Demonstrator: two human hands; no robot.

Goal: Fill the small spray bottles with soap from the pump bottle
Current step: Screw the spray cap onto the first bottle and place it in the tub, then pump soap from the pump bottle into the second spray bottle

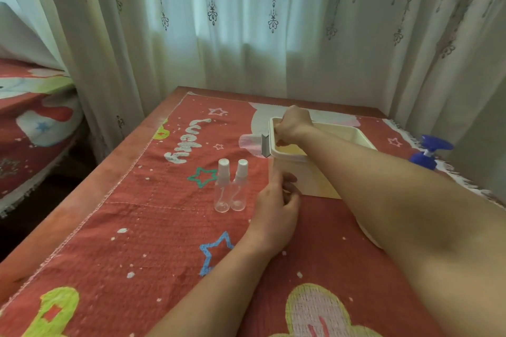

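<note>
**Both hands at the cream tub; spray bottles capped, pump bottle off to the right**

Nearest the lens: right forearm (410,213) crossing in from the lower right, left forearm (219,282) coming up from the bottom edge. Both lie over a red patterned cloth (137,227) with stars, a flower motif and the word "Lucky", spread on the worktop (68,227).

Right hand (291,126): fingers curled over the left rim of a cream rectangular tub (309,175), near its far left corner. It grips the rim.

Left hand (276,200): at the tub's near left corner, thumb up along the corner edge, fingers curled in front of the wall. Cannot tell whether it grips the tub or only rests against it.

Tub: open-topped, yellowish inside; cannot tell if that is liquid. A small grey bracket (265,145) sits on its outer left wall, just below the right hand.

Task items:
- The first spray bottle (221,189) and second spray bottle (239,186) stand upright on the cloth, touching side by side, just left of the left hand.
- Both are clear, wear white caps and look empty.
- Only the blue pump head and shoulder of the pump bottle (427,153) show, at the worktop's right edge. It is well apart from the spray bottles, with the tub between.

Background: pale embroidered curtains (246,22) behind the worktop; a bed (32,131) with a red patterned cover at far left.
</note>
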